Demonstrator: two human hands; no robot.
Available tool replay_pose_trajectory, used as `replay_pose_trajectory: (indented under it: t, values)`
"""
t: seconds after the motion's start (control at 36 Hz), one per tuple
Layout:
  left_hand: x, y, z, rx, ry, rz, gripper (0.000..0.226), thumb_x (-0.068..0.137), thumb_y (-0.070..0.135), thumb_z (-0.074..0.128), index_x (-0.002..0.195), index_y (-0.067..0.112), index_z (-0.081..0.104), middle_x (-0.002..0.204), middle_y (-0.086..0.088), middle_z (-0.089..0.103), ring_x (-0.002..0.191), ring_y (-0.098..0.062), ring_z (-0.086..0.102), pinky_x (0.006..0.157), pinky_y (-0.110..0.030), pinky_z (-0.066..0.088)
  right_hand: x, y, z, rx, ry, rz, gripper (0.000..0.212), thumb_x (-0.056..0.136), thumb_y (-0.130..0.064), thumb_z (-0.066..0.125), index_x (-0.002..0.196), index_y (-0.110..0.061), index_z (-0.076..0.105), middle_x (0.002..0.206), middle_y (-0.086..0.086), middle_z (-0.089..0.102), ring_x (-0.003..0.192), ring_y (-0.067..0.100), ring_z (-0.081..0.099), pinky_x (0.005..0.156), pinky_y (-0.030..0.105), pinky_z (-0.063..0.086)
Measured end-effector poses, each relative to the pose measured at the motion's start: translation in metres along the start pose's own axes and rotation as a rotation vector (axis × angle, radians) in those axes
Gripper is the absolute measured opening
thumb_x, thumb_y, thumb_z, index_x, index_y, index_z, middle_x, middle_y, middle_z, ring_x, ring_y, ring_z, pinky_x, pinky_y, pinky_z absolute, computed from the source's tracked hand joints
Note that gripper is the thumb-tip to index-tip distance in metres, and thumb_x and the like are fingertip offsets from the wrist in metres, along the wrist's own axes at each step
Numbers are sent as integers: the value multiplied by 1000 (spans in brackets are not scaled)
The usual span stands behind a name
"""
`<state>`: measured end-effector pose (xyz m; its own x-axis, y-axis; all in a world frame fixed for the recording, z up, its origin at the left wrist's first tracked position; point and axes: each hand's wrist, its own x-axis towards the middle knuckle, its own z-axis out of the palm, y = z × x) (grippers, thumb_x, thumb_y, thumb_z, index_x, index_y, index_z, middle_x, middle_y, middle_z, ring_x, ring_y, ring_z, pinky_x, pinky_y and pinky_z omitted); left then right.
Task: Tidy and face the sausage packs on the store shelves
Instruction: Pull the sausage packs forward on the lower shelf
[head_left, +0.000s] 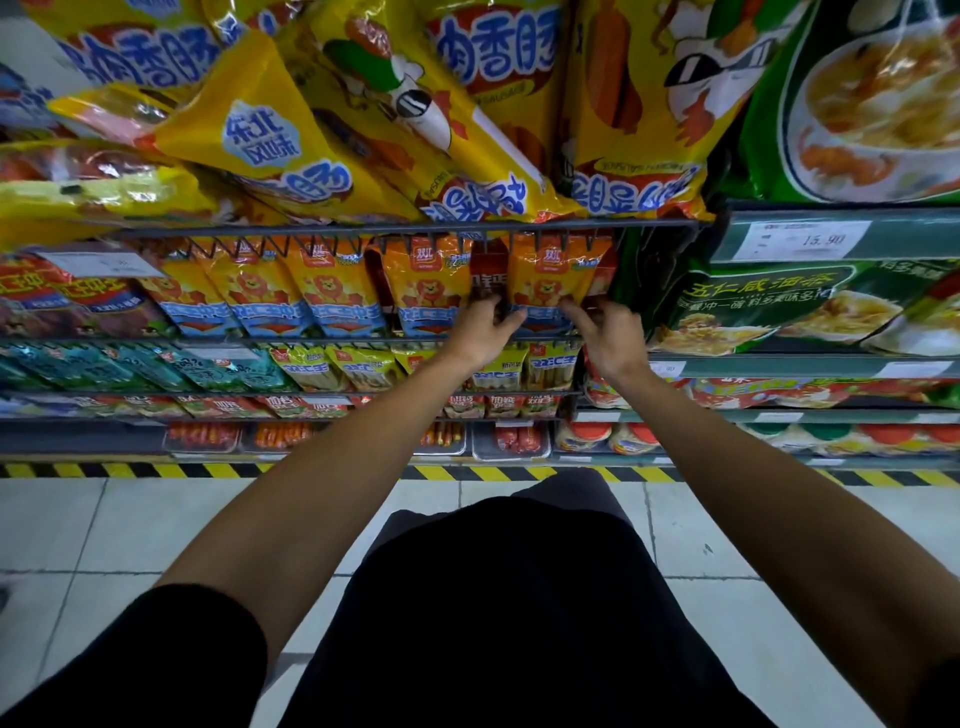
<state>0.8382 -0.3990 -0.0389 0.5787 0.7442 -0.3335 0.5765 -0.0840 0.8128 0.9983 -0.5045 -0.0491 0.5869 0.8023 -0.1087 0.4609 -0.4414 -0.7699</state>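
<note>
A row of orange sausage packs with a lion picture stands on the wire shelf (291, 340) at mid height. Both my hands reach to the rightmost orange pack (545, 280). My left hand (485, 332) grips the pack's lower left edge with curled fingers. My right hand (605, 332) pinches its lower right corner. A dark red pack (487, 275) shows in the gap just left of the held pack. Another orange pack (426, 286) stands left of that gap.
Big yellow sausage bags (363, 114) lean out over the wire rail above. Green soup-mix bags (769, 306) fill the shelf to the right, under a price tag (808, 239). Lower shelves hold smaller packs, trays and jars. A yellow-black strip (519, 474) edges the tiled floor.
</note>
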Motion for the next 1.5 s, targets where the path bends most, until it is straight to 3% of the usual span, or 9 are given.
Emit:
replay_pose_trajectory:
  t: [0.19, 0.31, 0.64, 0.83, 1.03, 1.14, 1.22, 1.33, 1.5]
  values:
    - [-11, -6, -4, 82, 273, 110, 49, 102, 47, 62, 124, 3, 69, 107, -14, 75, 95, -30, 71, 87, -46, 57, 1, -8, -6, -27, 70, -136, 49, 102, -48, 57, 87, -5, 75, 74, 8, 71, 70, 25, 67, 67, 40, 50]
    - [-8, -11, -4, 136, 289, 138, 36, 105, 42, 59, 91, 11, 68, 80, -11, 71, 73, -29, 67, 71, -46, 54, 5, -13, -4, -65, 6, -134, 49, 102, -50, 55, 93, -7, 77, 83, 10, 75, 78, 27, 70, 75, 43, 54]
    - [-12, -11, -6, 215, 218, 76, 45, 106, 44, 55, 96, 3, 71, 87, -17, 73, 77, -33, 68, 76, -54, 55, 2, -15, -2, -49, -128, -39, 46, 105, -45, 53, 107, -6, 77, 103, 12, 77, 93, 33, 71, 86, 45, 56]
    - [-17, -10, -6, 192, 243, 110, 38, 106, 44, 56, 97, 9, 70, 86, -10, 73, 78, -28, 69, 78, -51, 55, -2, -12, 0, -50, -32, -86, 50, 105, -44, 54, 84, -3, 74, 70, 9, 70, 66, 27, 67, 74, 48, 54]
    - [-12, -9, -11, 255, 187, 43, 48, 107, 45, 52, 91, 3, 69, 79, -16, 69, 71, -30, 65, 74, -52, 55, 0, -13, 4, -40, -94, -36, 44, 105, -46, 54, 103, -8, 77, 100, 11, 77, 83, 31, 73, 82, 49, 57]
    - [-11, -11, -14, 254, 125, 32, 45, 108, 41, 50, 98, 2, 70, 85, -17, 71, 77, -32, 67, 77, -50, 56, -1, -13, 5, -29, -131, -29, 41, 106, -41, 53, 111, -7, 75, 107, 11, 77, 90, 32, 73, 81, 40, 55]
    - [-18, -13, -18, 266, 78, 37, 40, 109, 38, 49, 120, 5, 69, 111, -12, 74, 98, -30, 71, 88, -46, 57, -7, -14, 3, -45, -154, -25, 38, 106, -36, 55, 121, -6, 72, 118, 12, 75, 105, 30, 70, 85, 30, 48]
    - [-40, -17, -29, 328, 102, 101, 45, 109, 35, 51, 148, 13, 55, 141, -7, 65, 120, -24, 66, 99, -41, 56, -24, -18, -4, -13, -123, -25, 36, 104, -24, 62, 134, -3, 64, 127, 13, 71, 118, 27, 66, 106, 37, 50]
    - [-82, -18, -58, 465, 2, 153, 49, 108, 29, 53, 155, 13, 46, 163, -7, 41, 150, -24, 39, 121, -38, 34, -55, -33, -20, -47, -49, -101, 44, 100, -20, 68, 141, -8, 59, 122, -1, 71, 103, 4, 62, 96, 20, 49]
